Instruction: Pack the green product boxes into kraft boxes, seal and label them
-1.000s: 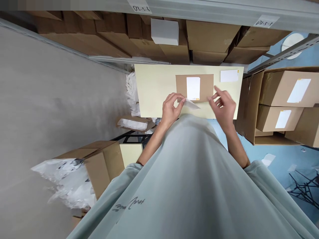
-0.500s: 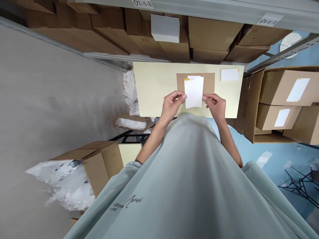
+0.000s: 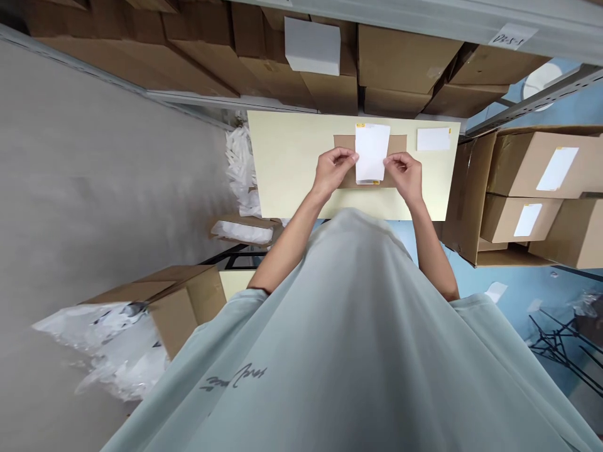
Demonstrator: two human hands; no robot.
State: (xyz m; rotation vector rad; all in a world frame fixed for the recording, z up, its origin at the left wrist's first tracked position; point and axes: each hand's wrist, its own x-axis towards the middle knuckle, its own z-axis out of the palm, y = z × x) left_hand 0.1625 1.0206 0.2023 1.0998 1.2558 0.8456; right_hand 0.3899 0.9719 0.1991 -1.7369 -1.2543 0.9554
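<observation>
My left hand (image 3: 335, 168) and my right hand (image 3: 404, 173) each pinch a side edge of a white paper label (image 3: 372, 152), holding it flat just above a brown cardboard envelope (image 3: 396, 145). The envelope lies on a pale yellow table top (image 3: 292, 163). A strip with a yellow mark shows at the bottom of the label, where another white label on the envelope peeks out beneath it. A second white label (image 3: 433, 139) lies on the table to the right of the envelope.
Brown cartons (image 3: 405, 59) and a white box (image 3: 311, 45) fill the shelf behind the table. More labelled cartons (image 3: 541, 169) are stacked at the right. An open carton with plastic bags (image 3: 155, 314) stands at the lower left. White bags (image 3: 240, 166) lie beside the table's left edge.
My right hand came in and took hold of the label's right edge. Both hands then carried the label away from me, over the brown envelope.
</observation>
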